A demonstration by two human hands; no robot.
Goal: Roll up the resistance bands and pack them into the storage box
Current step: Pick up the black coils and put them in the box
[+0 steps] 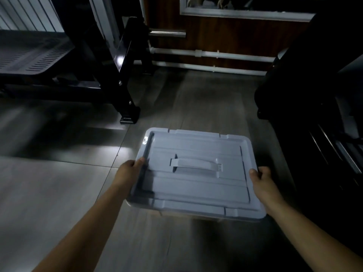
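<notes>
Head view: left hand (130, 169) and right hand (262, 178) grip the lidded storage box (196, 185) by opposite edges, thumbs on top; advise keeping it level.

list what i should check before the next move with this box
1. Left hand grips the left edge of the storage box: ok.
2. Right hand grips the right edge: ok.
3. Lid off so bands can go in: not ok, it sits on the box, with the handle lying flat.
4. Resistance bands within sight: not ok, none show.
5. Box resting on the floor or lifted: cannot tell.
6. Bench foot apart from the box: ok.
</notes>
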